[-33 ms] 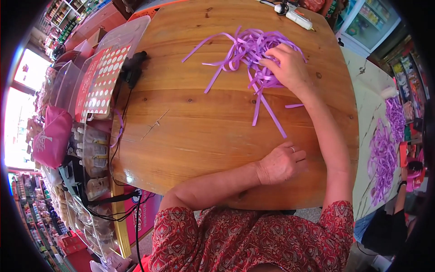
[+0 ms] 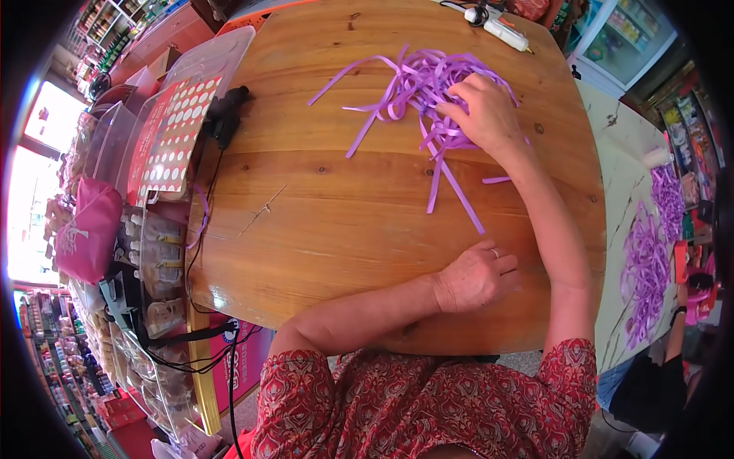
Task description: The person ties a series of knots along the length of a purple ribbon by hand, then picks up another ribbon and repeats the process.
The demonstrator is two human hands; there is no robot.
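A loose, tangled pile of shiny purple ribbons (image 2: pixel 417 80) lies on the far part of the wooden table (image 2: pixel 329 206), with several ends trailing toward me. My right hand (image 2: pixel 489 115) reaches onto the right side of this pile. Its thumb and forefinger are bent and apart, with ribbon showing in the gap; the other fingertips are partly hidden. Close to the table's near edge rests my left hand (image 2: pixel 475 277), wearing a ring, its fingers curled in. Whatever it may hold is hidden. One ribbon end stops just beyond its knuckles.
A white glue gun (image 2: pixel 506 34) lies at the far right. Left of the table are plastic bins, a dotted red-and-white sheet (image 2: pixel 177 138), a black device (image 2: pixel 225 115) with a cable, and a pink pouch (image 2: pixel 89 232). More ribbons (image 2: pixel 648 275) lie on the marbled side table, near another person's arm.
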